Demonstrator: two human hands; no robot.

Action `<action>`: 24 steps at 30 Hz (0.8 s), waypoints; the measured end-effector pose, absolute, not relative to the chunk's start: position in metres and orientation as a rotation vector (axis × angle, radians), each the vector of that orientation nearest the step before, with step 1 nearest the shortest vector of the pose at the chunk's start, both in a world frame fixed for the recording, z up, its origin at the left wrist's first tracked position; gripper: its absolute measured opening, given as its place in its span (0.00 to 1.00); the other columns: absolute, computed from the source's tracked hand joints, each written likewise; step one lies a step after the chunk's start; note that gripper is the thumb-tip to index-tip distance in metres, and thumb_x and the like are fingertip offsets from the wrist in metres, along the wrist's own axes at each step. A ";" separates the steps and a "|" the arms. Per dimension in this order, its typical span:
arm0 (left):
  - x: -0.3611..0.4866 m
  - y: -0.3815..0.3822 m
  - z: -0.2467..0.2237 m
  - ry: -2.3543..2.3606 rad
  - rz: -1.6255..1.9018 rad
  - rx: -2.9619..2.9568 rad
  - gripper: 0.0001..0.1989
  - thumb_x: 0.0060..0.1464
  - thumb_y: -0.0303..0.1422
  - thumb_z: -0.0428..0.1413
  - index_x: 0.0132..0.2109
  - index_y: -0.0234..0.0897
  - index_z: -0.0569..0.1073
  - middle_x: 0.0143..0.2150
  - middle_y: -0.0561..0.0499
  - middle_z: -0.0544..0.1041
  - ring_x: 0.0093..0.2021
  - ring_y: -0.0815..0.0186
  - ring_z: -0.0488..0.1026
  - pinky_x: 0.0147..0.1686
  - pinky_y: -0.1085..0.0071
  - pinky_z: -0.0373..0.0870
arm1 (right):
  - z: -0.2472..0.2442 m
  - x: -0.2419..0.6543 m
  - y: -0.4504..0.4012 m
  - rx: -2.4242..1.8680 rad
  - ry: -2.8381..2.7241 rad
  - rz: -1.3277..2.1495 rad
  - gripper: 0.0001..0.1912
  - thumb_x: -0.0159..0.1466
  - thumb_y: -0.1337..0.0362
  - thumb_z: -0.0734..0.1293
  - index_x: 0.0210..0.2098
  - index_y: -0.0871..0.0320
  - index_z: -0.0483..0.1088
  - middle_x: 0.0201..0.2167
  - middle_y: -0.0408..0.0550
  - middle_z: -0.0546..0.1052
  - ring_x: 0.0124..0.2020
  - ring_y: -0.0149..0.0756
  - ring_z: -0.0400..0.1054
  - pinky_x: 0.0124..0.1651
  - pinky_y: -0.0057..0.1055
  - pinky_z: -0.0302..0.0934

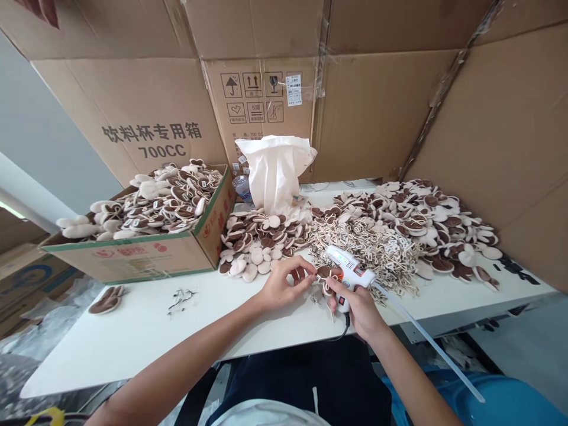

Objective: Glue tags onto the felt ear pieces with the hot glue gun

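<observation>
Near the table's front edge, my left hand (pixel 288 283) pinches the side of a small brown and cream fabric piece (pixel 323 273). My right hand (pixel 355 302) is wrapped round a white hot glue gun (pixel 348 271), with its thumb and a finger at the cream cord on the same piece. A long clear glue stick (pixel 428 338) sticks out of the back of the gun. Just behind the hands lies a heap of cream cord loops (pixel 373 245). The gun's tip is partly hidden behind the piece.
An open carton (pixel 133 260) full of finished-looking pieces stands at the left. Brown and cream pieces (pixel 444 222) are heaped at the back right and centre. A white bag (pixel 277 171) stands behind. One piece (pixel 106 299) and dark scraps (pixel 181 300) lie front left. Cardboard walls surround the back.
</observation>
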State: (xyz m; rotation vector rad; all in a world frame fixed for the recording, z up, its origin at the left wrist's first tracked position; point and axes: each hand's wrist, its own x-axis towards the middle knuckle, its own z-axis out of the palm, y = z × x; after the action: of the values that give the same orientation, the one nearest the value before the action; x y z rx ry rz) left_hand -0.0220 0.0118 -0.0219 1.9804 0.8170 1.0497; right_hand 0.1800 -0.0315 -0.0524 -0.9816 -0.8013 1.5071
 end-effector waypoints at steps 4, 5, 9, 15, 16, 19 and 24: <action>-0.021 0.010 -0.020 0.837 1.033 2.015 0.09 0.65 0.38 0.60 0.44 0.36 0.79 0.41 0.46 0.81 0.32 0.68 0.73 0.33 0.72 0.71 | -0.052 0.179 -0.031 -0.972 -0.799 1.511 0.25 0.55 0.52 0.82 0.42 0.55 0.70 0.25 0.42 0.77 0.18 0.31 0.66 0.22 0.28 0.60; -0.021 0.010 -0.020 0.837 1.028 2.021 0.09 0.65 0.38 0.60 0.44 0.36 0.79 0.40 0.46 0.81 0.32 0.68 0.73 0.33 0.72 0.71 | -0.052 0.179 -0.031 -0.966 -0.805 1.511 0.24 0.56 0.52 0.81 0.42 0.55 0.70 0.25 0.42 0.77 0.19 0.30 0.66 0.23 0.28 0.61; -0.022 0.012 -0.021 0.833 1.015 2.030 0.08 0.65 0.37 0.61 0.43 0.37 0.80 0.39 0.47 0.80 0.33 0.68 0.73 0.33 0.72 0.70 | -0.050 0.179 -0.031 -0.969 -0.805 1.508 0.24 0.56 0.52 0.81 0.43 0.56 0.70 0.25 0.42 0.77 0.19 0.31 0.67 0.23 0.29 0.62; -0.021 0.013 -0.021 0.832 0.960 2.011 0.09 0.66 0.38 0.59 0.43 0.36 0.78 0.41 0.47 0.80 0.36 0.66 0.73 0.35 0.72 0.70 | -0.050 0.180 -0.031 -0.981 -0.815 1.516 0.25 0.56 0.52 0.81 0.44 0.56 0.70 0.26 0.43 0.78 0.19 0.32 0.67 0.22 0.29 0.60; -0.021 0.013 -0.020 0.831 0.949 2.004 0.10 0.67 0.39 0.59 0.43 0.36 0.78 0.42 0.46 0.79 0.37 0.65 0.74 0.35 0.71 0.70 | -0.049 0.180 -0.031 -0.979 -0.825 1.519 0.25 0.57 0.52 0.81 0.44 0.56 0.70 0.26 0.43 0.78 0.19 0.32 0.67 0.22 0.30 0.60; -0.021 0.013 -0.020 0.825 0.926 1.991 0.10 0.68 0.40 0.58 0.44 0.37 0.77 0.42 0.47 0.79 0.38 0.64 0.73 0.36 0.71 0.69 | -0.048 0.180 -0.032 -0.974 -0.858 1.529 0.24 0.58 0.51 0.80 0.44 0.56 0.70 0.27 0.43 0.78 0.20 0.32 0.66 0.23 0.30 0.61; -0.021 0.013 -0.019 0.808 0.921 1.998 0.11 0.68 0.40 0.57 0.43 0.37 0.76 0.42 0.47 0.78 0.38 0.64 0.72 0.36 0.70 0.69 | -0.047 0.180 -0.033 -0.986 -0.847 1.524 0.24 0.57 0.51 0.81 0.42 0.55 0.69 0.25 0.42 0.76 0.20 0.32 0.66 0.23 0.30 0.62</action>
State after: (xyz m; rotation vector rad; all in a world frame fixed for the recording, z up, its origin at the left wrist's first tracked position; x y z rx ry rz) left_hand -0.0210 0.0134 -0.0190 1.9981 0.8075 0.9208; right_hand 0.1800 -0.0326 -0.0474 -0.9861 -0.8471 1.5239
